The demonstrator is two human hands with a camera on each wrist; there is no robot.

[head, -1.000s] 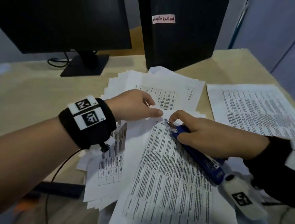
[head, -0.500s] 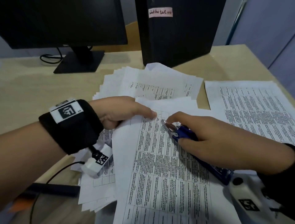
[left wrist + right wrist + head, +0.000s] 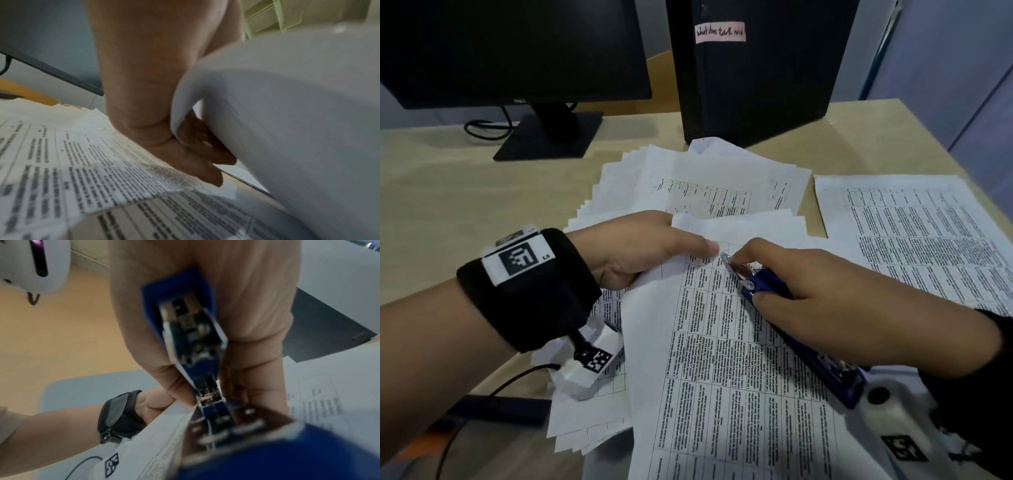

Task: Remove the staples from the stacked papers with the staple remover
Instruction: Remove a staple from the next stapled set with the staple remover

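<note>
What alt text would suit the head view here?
A right hand holds a blue staple remover, its metal tip at the corner of a printed sheet that the left hand pinches, over scattered papers on a desk.

- A light wood-grain table (image 3: 465, 205) carries everything.
- A monitor stand (image 3: 551, 135) sits at the back left, a looped black cable (image 3: 486, 128) beside it.
- A black computer tower (image 3: 756, 68) stands at the back centre.
- Fanned printed papers (image 3: 688, 178) spread across the middle.
- A separate printed stack (image 3: 928, 233) lies to the right.
</note>
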